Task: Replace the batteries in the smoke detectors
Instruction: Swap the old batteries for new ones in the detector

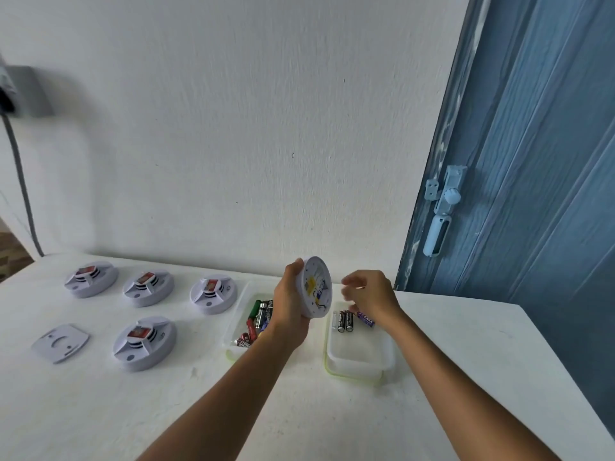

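My left hand (289, 314) grips a white round smoke detector (316, 287) by its rim, lifted above the table and tilted on edge. Its open back with a yellow part faces right. My right hand (369, 296) hovers just right of it over the right tray (361, 361), blurred, fingers loosely curled and pinching nothing I can see. In that tray lie two black batteries (345, 321) and a purple battery (366, 319) just under my hand. The left tray (234, 327) holds several mixed batteries (258, 319), partly hidden by my left wrist.
Several more smoke detectors (144, 342) sit on the white table at the left, and a loose mounting plate (60, 342) lies beside them. A white wall stands behind, a blue door (519, 194) at the right and a grey cable (23, 191) at the far left.
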A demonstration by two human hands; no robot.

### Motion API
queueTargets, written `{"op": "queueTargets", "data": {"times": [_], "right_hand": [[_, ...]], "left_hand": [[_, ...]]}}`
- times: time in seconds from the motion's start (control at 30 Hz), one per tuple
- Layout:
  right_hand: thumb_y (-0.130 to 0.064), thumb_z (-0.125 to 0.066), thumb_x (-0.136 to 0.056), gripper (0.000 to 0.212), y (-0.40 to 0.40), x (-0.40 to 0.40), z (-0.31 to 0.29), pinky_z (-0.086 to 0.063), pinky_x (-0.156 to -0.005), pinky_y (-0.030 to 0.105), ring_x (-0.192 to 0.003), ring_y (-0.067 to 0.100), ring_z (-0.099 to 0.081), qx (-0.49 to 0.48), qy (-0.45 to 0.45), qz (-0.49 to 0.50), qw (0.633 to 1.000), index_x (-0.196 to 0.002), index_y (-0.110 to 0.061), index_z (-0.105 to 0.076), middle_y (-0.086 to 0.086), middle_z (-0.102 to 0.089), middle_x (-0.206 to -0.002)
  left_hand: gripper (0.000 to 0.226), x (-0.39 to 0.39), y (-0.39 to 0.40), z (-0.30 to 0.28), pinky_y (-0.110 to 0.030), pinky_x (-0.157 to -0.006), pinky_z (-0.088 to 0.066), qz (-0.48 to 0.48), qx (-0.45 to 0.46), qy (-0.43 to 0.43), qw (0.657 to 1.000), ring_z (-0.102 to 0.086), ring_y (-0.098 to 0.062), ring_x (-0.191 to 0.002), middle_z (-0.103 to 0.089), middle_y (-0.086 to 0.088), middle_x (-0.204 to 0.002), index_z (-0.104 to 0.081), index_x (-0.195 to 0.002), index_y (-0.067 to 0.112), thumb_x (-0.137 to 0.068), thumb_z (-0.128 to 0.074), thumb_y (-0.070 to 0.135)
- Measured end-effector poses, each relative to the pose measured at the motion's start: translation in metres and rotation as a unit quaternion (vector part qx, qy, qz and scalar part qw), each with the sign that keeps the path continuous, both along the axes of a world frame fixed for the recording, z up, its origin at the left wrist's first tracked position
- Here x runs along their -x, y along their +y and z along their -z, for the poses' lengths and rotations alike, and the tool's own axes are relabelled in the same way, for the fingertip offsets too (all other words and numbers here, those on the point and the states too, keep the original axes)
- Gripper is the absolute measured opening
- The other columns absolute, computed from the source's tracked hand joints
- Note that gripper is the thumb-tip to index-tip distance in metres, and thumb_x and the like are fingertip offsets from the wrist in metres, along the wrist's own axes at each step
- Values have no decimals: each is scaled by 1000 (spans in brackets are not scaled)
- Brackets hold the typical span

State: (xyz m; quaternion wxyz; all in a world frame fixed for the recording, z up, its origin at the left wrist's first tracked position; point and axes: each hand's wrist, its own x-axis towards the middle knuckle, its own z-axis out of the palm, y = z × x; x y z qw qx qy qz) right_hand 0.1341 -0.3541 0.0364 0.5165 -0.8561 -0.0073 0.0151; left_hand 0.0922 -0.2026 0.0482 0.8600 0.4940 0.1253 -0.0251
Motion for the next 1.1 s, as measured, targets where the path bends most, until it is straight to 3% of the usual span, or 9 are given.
{"op": "queueTargets", "data": {"times": [0.17, 0.27, 0.33, 0.47, 0.6, 0.83, 0.9, 1.0, 1.1], "right_hand": [[-19, -80, -74, 42, 6, 30, -11, -56, -81, 27, -102, 5, -62, -39, -84, -96, 991, -114, -20, -66, -11, -66, -111], [-8, -78, -75, 39, 10, 40, -13, -58, -77, 24, -103, 7, -62, -52, -151, -95, 983, -113, -14, -68, -12, -65, -105], [-5, -76, -77, 33, 10, 44, -15, -58, -79, 25, -102, 9, -63, -42, -182, -101, 977, -109, -13, -70, -16, -65, -100], [-8, -71, -79, 40, 11, 49, -15, -55, -88, 34, -105, 19, -63, 44, -260, -121, 957, -119, -6, -66, 7, -66, -117], [-8, -62, -82, 41, 14, 55, -12, -56, -85, 39, -102, 25, -66, 92, -332, -122, 931, -123, -6, -64, 10, -66, -120], [-25, -53, -95, 32, -2, 46, 1, -52, -93, 30, -113, 21, -61, 168, -421, -194, 870, -117, -8, -68, 8, -65, -122], [-28, -51, -95, 30, 1, 44, -5, -53, -84, 25, -101, 15, -63, 71, -390, -162, 903, -108, -8, -69, 4, -68, -107], [-21, -60, -93, 13, 2, 34, -17, -49, -68, 21, -75, 5, -63, -71, -296, -31, 952, -90, -10, -66, -3, -67, -80], [-23, -64, -91, 13, -9, 10, -13, -48, -69, 28, -76, 16, -63, 93, -139, 19, 986, -94, -11, -65, 4, -67, -84]], "left_hand": [[55, 3, -2, -2, -49, -93, -48, 29, 44, -2, 999, -60, -34, -105, -63, -20, -114, -54, -131, 6, -98, -36, 46], [59, 3, -4, -1, -57, -105, -40, 39, 74, -14, 996, -59, -35, -109, -61, -21, -115, -54, -131, 5, -96, -37, 49], [58, 4, -6, -2, -54, -102, -41, 39, 80, -12, 996, -58, -33, -107, -60, -20, -113, -56, -127, 5, -96, -37, 50], [66, 4, -7, -2, -47, -94, -43, 57, 83, -2, 995, -52, -38, -112, -55, -24, -116, -54, -129, -1, -93, -42, 53], [52, 4, -6, -6, -37, -76, -45, 73, 95, 6, 993, -57, -29, -87, -56, -17, -93, -61, -102, 5, -91, -39, 51], [53, 0, 2, -5, -40, -80, -46, 91, 182, 43, 978, -57, -28, -90, -62, -18, -96, -60, -105, 6, -92, -36, 51], [53, -1, 1, -4, -44, -82, -47, 85, 179, 37, 979, -57, -31, -96, -60, -19, -100, -58, -110, 6, -94, -35, 50], [50, -3, 2, -2, -48, -88, -45, 65, 154, 34, 985, -55, -33, -103, -58, -18, -109, -58, -115, 10, -94, -36, 49], [45, -5, 9, 3, -50, -96, -40, 50, 177, 49, 982, -54, -30, -101, -59, -15, -107, -62, -108, 13, -93, -39, 49]]}}
